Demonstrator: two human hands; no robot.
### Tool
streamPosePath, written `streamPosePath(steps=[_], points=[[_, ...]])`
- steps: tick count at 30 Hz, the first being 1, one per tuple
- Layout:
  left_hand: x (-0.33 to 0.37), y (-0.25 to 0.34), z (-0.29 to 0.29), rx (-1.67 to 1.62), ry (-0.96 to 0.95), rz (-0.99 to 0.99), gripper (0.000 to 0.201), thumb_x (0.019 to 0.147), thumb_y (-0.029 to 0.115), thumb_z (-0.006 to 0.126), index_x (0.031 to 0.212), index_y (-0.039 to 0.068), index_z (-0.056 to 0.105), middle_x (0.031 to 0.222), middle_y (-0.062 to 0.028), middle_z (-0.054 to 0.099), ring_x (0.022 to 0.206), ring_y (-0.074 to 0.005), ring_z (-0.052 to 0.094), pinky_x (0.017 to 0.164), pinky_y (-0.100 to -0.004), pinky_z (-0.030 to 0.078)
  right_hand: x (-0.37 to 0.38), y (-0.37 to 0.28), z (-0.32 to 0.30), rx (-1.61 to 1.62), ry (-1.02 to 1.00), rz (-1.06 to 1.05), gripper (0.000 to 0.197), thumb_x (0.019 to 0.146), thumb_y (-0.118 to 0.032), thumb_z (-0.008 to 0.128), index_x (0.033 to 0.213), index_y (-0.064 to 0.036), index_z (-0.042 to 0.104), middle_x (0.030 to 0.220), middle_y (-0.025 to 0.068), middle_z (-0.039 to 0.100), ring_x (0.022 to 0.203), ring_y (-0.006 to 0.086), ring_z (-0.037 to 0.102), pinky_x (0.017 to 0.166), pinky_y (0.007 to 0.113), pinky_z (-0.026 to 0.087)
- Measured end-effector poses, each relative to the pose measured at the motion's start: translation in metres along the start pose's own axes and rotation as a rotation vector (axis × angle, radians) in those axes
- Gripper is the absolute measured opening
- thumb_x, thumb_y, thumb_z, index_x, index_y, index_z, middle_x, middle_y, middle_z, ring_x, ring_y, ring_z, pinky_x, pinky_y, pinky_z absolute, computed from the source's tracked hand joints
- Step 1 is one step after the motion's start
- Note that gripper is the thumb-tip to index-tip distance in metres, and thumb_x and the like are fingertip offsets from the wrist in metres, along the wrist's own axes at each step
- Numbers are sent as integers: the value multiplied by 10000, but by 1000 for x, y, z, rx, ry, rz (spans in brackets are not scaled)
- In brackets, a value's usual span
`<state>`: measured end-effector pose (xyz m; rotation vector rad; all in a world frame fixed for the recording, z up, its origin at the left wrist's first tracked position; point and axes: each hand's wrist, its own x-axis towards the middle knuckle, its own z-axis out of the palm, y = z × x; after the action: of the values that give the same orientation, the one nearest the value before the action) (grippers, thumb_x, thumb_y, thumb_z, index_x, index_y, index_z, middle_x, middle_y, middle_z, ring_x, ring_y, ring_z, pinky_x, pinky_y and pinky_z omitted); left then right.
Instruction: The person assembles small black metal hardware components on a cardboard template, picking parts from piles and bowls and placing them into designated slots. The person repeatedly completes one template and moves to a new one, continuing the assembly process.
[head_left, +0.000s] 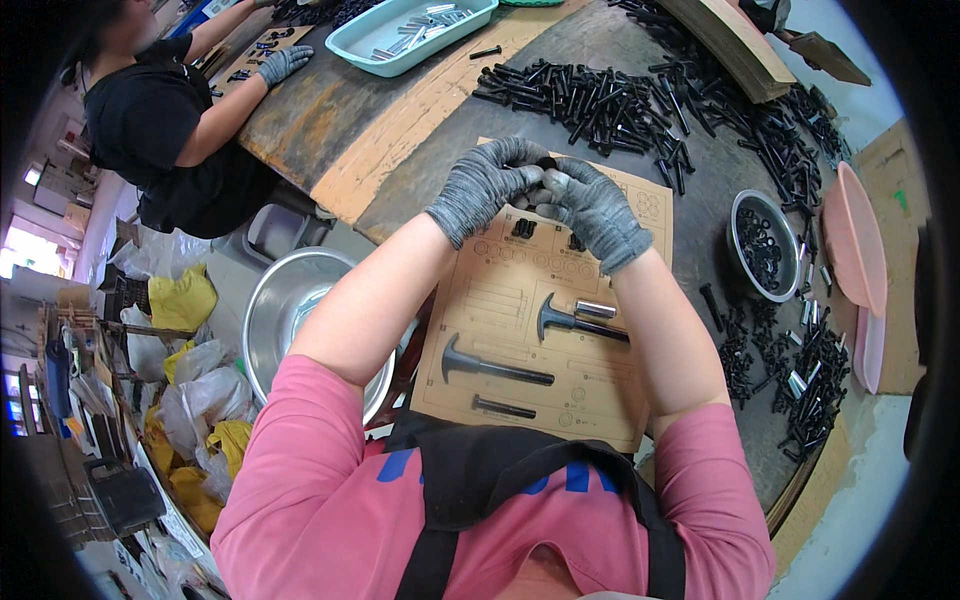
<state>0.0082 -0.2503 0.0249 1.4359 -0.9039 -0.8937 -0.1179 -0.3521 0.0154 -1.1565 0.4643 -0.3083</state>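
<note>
Black hardware (545,163) is being pinched between the gloved left hand (486,188) and right hand (602,212). Bare worktop (400,192) is opening to their left; the printed sheet (600,388) is lying beneath; bolts (590,105) are crowding its far edge; a metal bowl (777,293) is standing rightward.

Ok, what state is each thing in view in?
Left hand: gloved, curled, grip partly hidden.
Right hand: gloved, curled, grip partly hidden.
Printed sheet: flat, partly covered.
T-shaped tools: both lying flat.
Metal bowl: upright, holding black parts.
Turquoise tray: upright, holding silver parts.
Pink basin: tipped on its side.
Black bolts: loosely heaped.
</note>
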Motion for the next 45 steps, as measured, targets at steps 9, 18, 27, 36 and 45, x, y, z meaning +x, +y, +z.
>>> streamPosePath(steps=[9,18,27,36,45], points=[[50,-13,-12,354,10,-177,241,808,164,585,1016,45,611,831,-51,636,670,-119,587,584,-262,491,52,2,-17,-188,221,131,214,843,-159,580,997,-10,569,811,57,607,655,129,582,557,238,523],[86,-41,-10,1077,-100,-179,316,743,338,601,888,62,649,821,-175,626,788,-303,597,744,-375,446,86,-1,-46,-1620,-128,5,258,790,-231,534,1003,-134,644,912,99,646,812,231,614,754,335,479],[100,-44,-9,1215,-129,-232,248,775,251,560,907,57,641,862,-184,625,817,-317,596,758,-389,450,89,13,-69,-1367,-41,-61,268,785,-193,550,1035,-146,632,963,97,639,856,232,608,792,334,463],[93,-28,-12,1266,-69,-231,234,775,225,558,932,71,638,887,-152,634,829,-307,601,761,-381,454,59,-6,-55,309,393,84,160,844,-95,505,957,2,565,822,96,557,726,182,571,609,282,539],[83,-15,-10,1268,-247,-207,244,763,236,604,972,113,633,921,-127,636,877,-273,601,790,-362,453,65,-5,-50,-369,396,172,205,843,-170,537,998,-52,601,817,80,603,659,176,560,589,289,489]])
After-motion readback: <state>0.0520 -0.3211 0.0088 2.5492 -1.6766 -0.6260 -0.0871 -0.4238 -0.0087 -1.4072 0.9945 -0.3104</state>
